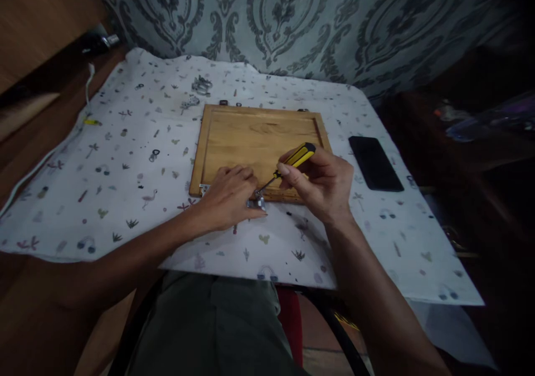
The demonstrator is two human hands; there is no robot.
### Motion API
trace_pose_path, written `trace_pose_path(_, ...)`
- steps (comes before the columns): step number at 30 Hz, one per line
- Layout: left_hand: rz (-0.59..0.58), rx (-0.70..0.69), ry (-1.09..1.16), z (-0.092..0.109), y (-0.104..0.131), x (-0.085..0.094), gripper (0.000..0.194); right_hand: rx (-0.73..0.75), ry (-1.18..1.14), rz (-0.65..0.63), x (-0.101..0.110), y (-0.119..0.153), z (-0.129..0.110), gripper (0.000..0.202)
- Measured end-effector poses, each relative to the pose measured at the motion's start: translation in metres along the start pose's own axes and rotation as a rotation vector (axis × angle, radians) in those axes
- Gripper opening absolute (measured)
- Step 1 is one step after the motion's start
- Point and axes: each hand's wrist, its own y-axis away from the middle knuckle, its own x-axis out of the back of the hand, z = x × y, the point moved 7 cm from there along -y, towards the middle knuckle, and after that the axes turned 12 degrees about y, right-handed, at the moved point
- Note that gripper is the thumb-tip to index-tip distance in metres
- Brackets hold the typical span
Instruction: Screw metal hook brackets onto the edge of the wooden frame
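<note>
A framed wooden panel lies flat on the cloth-covered table. My right hand grips a screwdriver by its yellow and black handle, its shaft slanting down to the left. The tip meets a small shiny metal fitting at the panel's front edge. With fingers on the frame and thumb below, my left hand pinches that fitting; part of it is hidden. Another metal piece sits at the panel's front left corner, beside my left wrist.
Loose metal fittings lie behind the panel on the patterned tablecloth. A black phone rests to the right. A white cable runs along the left edge. Behind the table hangs a patterned curtain.
</note>
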Motion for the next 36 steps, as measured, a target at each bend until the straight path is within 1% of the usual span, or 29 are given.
trace_pose_path(8,0.010,-0.016,-0.009,-0.0018,-0.0003,-0.0021,0.041,-0.116,-0.193,-0.127,-0.0056,-0.0014,0.0034,0.023)
trace_pose_path(11,0.015,-0.023,-0.007,-0.0014,-0.0002,-0.0019,0.040,-0.150,-0.210,-0.183,-0.0068,-0.0007,0.0065,0.028)
trace_pose_path(13,0.017,-0.020,-0.004,-0.0011,-0.0003,-0.0014,0.040,-0.169,-0.203,-0.206,-0.0075,0.0002,0.0089,0.028)
trace_pose_path(18,0.024,-0.032,0.004,-0.0003,-0.0007,-0.0009,0.041,-0.160,-0.167,-0.166,-0.0057,0.0003,0.0096,0.023)
trace_pose_path(26,-0.015,-0.008,0.019,-0.0003,-0.0013,-0.0015,0.047,-0.140,-0.099,-0.092,-0.0047,0.0008,0.0087,0.026)
trace_pose_path(30,-0.021,-0.007,0.031,0.0001,-0.0017,-0.0010,0.047,-0.111,-0.089,-0.081,-0.0048,0.0000,0.0080,0.027)
trace_pose_path(36,-0.028,-0.003,0.031,0.0012,-0.0014,-0.0002,0.044,-0.142,-0.055,-0.101,-0.0064,0.0011,0.0087,0.036)
